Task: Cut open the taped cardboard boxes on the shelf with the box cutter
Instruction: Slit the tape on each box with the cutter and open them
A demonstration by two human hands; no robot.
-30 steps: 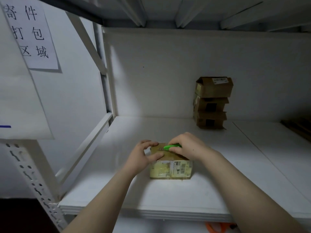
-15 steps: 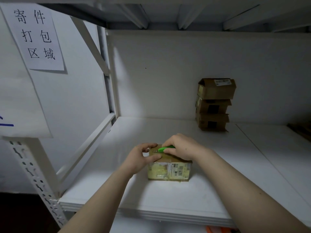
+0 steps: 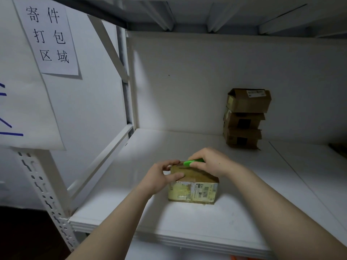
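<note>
The box cutter [image 3: 193, 162] has crept closer to the left hand [image 3: 159, 177], which grips the box [image 3: 193, 190] corner on the shelf [image 3: 187, 231]. The right hand [image 3: 210, 163] holds it on the far top edge. Mid-slit I reckon. Next up: a steady pull, left hand kept clear.

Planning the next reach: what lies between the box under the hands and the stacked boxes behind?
Head view: only bare white shelf between the taped box and the stacked boxes.
</note>
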